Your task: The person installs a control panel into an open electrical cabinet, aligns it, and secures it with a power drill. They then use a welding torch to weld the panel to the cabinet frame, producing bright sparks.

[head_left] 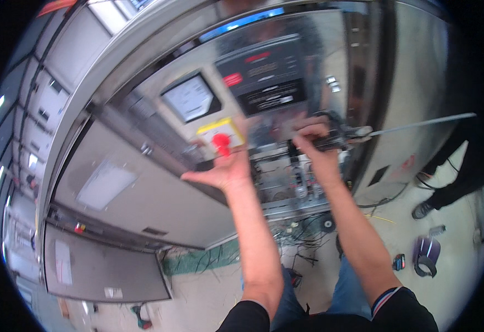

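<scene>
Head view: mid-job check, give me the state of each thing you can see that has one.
Red round button on yellow-edged box: protruding; latched or released, cannot tell.
Bare left hand: open, thumb spread, just below the button.
Bare right hand: closed around a black hand tool.
Square black-framed display: pale face; lit or not, unclear.
Grey metal cabinet's lower bay: uncovered, components showing.
Thin black wires: loose, tangled on the floor.

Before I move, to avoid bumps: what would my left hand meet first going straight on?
Likely the red button on the yellow box; whether your left hand touches it is unclear.
</scene>
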The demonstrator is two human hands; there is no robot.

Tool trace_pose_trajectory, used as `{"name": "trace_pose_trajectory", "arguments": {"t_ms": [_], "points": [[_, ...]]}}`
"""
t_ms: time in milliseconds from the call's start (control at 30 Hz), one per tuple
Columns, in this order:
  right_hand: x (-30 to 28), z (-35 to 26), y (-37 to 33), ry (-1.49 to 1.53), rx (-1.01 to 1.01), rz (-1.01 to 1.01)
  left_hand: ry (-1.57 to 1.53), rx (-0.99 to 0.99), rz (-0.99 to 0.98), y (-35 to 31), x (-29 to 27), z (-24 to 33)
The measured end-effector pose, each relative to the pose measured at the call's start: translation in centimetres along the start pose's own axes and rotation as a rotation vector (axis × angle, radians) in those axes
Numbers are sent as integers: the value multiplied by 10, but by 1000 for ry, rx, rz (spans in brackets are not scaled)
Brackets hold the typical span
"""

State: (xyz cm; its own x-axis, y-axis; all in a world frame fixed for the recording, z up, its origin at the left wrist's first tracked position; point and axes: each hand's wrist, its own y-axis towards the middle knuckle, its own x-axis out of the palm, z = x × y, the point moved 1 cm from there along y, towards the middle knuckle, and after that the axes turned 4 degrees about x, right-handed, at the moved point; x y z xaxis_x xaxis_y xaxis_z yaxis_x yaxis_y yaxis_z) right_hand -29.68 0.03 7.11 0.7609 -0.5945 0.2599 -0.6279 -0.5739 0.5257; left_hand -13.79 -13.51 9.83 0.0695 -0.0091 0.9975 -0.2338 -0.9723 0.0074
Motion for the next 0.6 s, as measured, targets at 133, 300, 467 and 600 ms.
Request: {"name": "trace_pose_trajectory", "arguments": {"t_ms": [133,300,467,600], "points": [[14,11,-2,166,-11,8,-4,57,-15,-6,8,1],[33,15,-5,472,175,79,8,15,-49,-4,4,-5],[40,13,-2,559,111,60,30,43,-64,-6,6,-3],[43,11,-3,482,83,77,102,35,-166,-6,-4,5]]}}
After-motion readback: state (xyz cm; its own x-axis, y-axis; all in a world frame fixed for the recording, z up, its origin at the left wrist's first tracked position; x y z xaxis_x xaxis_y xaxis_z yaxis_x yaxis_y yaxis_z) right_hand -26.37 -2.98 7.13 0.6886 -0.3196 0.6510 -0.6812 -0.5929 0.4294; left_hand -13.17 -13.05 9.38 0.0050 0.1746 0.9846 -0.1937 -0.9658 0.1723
